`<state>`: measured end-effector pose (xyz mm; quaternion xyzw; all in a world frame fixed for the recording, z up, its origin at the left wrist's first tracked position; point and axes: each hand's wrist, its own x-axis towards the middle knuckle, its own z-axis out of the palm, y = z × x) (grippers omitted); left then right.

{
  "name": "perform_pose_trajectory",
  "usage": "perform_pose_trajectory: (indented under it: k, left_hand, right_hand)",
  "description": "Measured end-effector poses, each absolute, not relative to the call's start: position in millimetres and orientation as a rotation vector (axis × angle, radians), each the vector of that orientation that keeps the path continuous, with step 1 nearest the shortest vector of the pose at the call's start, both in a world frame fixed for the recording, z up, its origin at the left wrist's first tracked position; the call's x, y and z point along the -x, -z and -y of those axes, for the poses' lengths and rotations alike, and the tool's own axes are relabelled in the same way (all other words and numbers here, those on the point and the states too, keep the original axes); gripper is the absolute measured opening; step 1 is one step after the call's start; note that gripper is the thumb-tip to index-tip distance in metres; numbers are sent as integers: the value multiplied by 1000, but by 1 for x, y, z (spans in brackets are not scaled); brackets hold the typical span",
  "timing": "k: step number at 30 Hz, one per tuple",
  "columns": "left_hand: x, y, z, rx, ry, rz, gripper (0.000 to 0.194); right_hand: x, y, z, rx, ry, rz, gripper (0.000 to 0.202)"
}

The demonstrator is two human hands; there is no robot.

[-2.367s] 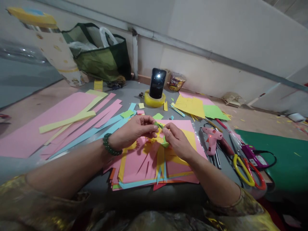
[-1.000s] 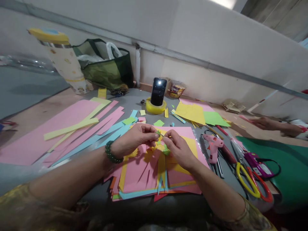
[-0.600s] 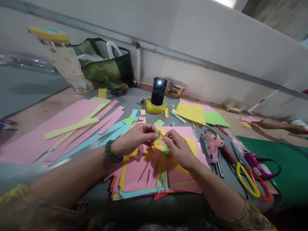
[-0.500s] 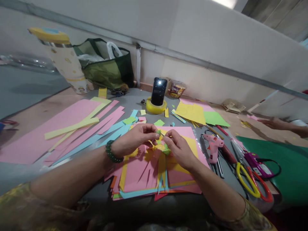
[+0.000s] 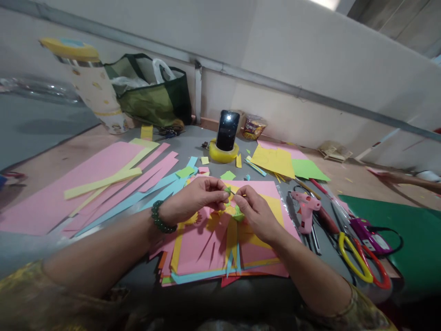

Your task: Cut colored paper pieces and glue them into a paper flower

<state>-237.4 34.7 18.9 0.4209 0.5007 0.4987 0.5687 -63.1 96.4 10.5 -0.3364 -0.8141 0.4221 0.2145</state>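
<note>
Head view: left hand (image 5: 203,194) pinches a green scrap (image 5: 228,189) above the pink paper (image 5: 195,246), right hand (image 5: 255,210) grips a thin dark piece (image 5: 233,193) (touching it? can't tell) — fine shaping, it seems — next calling for steady fingers.

Light green is seen in the small paper piece (image 5: 228,190), and dark green in the beaded bracelet (image 5: 161,218). The paper stack (image 5: 193,250) is layered in pink, yellow, blue and orange. The glue gun (image 5: 306,207) is coloured pink; the scissors (image 5: 359,257) are handled in yellow and red. The tumbler (image 5: 91,89) is patterned with small motifs on cream.
</note>
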Motion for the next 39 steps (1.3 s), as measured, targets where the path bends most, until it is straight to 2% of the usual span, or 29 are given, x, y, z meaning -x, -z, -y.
perform_pose_trajectory:
  k: [21, 39]
  left_hand:
    - [239, -18, -35, -994, -1206, -1165, 25]
    - [239, -23, -34, -1050, -1173, -1190, 22]
  right_hand:
    - [62, -14, -96, 947, -1141, 2273, 26]
    - [61, -14, -97, 950, -1121, 2298, 25]
